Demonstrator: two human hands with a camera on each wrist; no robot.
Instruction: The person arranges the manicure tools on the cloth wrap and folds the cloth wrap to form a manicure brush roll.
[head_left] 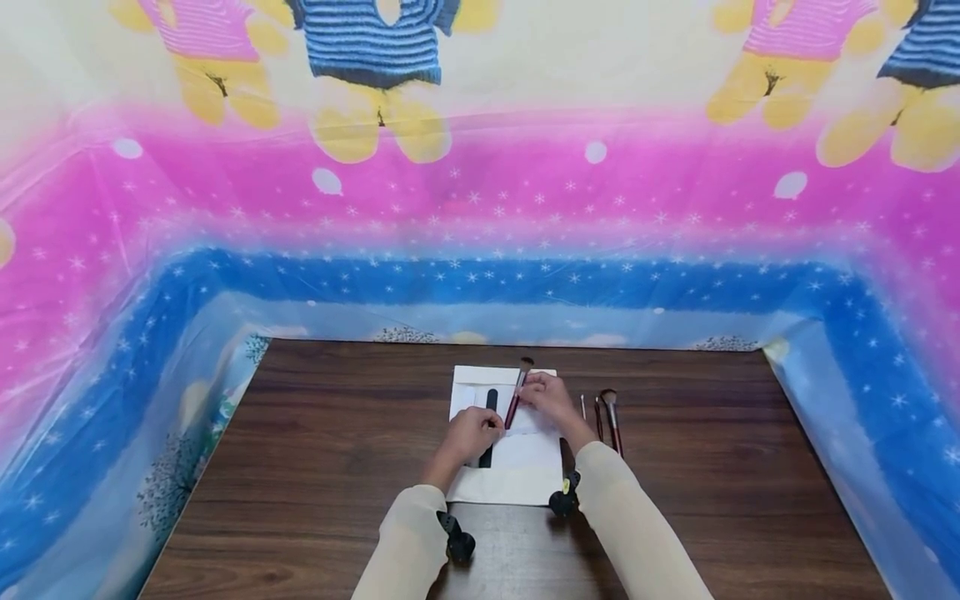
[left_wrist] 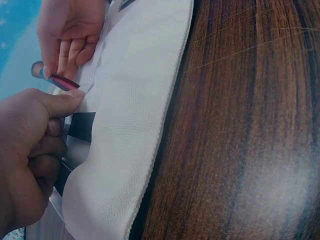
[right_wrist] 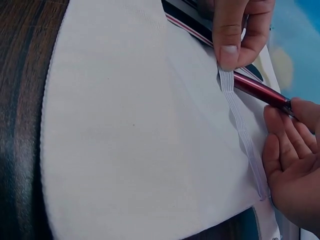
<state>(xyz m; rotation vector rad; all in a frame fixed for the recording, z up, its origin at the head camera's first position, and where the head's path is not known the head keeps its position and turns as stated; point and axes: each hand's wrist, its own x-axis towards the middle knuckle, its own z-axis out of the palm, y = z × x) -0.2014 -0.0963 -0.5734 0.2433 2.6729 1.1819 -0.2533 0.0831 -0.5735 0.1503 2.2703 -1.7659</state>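
The red-handled brush (head_left: 513, 408) lies between the two hands, over the white case (head_left: 525, 454), which sits near the middle of the worktop (head_left: 337, 433) toward its far edge. Its long axis runs near to far, leaning slightly right: bristles point at the far edge, and the handle's butt meets the elastic band (right_wrist: 242, 132) beside the left thumb — whether it is under the band I cannot tell. The right hand (head_left: 549, 396) is nearer the bristle end, thumb and fingers pinching the brush by its ferrule, the remaining fingers loosely bent. The left hand (head_left: 472, 433), on the brush's left, pinches the band, its other fingers curled in. The brush looks slim — glossy dark red handle, silvery ferrule, short dark-brown head. A flat black strip (head_left: 492, 400) lies to its left.
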